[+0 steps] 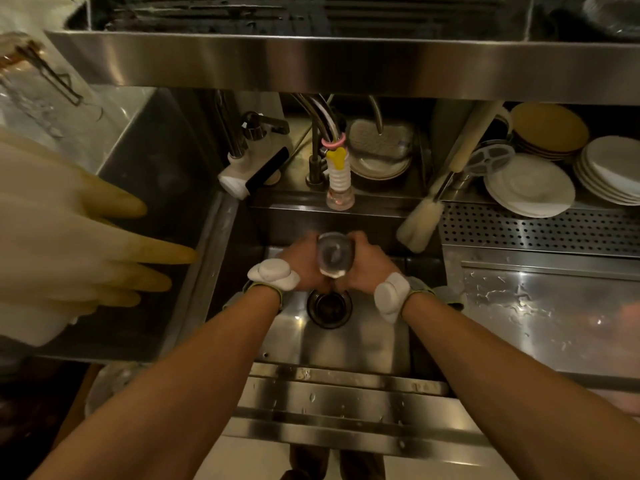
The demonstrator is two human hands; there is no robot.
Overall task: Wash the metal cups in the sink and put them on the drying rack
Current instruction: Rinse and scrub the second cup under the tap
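A metal cup (333,252) is held over the steel sink (349,341), under the white ribbed faucet nozzle (339,181). Its opening faces me, with a little foam on its near rim. My left hand (300,268) grips its left side and my right hand (367,265) grips its right side. Both wrists carry white pads. The drain (329,308) sits just below the cup. A perforated steel rack (540,230) lies to the right of the sink.
A bottle brush (420,220) leans at the sink's back right corner. Stacked plates (530,188) and more plates (613,171) stand behind the rack. Pale rubber gloves (69,230) hang at the left. A steel shelf (346,60) overhangs the back.
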